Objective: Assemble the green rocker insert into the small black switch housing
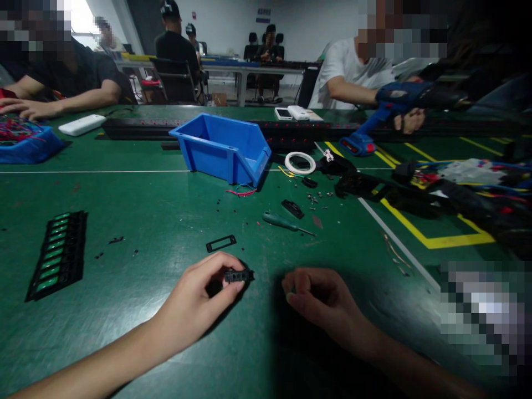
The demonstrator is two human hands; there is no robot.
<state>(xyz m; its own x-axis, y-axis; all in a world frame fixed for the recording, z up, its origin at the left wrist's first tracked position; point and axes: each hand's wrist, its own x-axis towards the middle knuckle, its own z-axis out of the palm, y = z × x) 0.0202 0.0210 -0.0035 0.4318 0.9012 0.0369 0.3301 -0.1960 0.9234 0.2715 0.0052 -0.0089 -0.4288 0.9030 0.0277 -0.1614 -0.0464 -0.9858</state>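
Between the thumb and fingers of my left hand (203, 285) is a small black plastic part (238, 275) with round recesses and a prong on its right end. My right hand (318, 293) is curled just to the right, thumb and fingertips pinched together; whatever may be between them is too small to make out. A thin black rectangular frame (221, 243) lies just beyond my left hand. Farther out rest a green-handled screwdriver (286, 223) and another black plastic part (293, 209).
A blue bin (224, 147) stands beyond, with small screws (318, 197) and a white ring-shaped roll (300, 163) to its right. At left lies a black strip with green cells (56, 255). Across the table, a person holds a blue power drill (380, 113); dark wiring (453, 183) lies at right.
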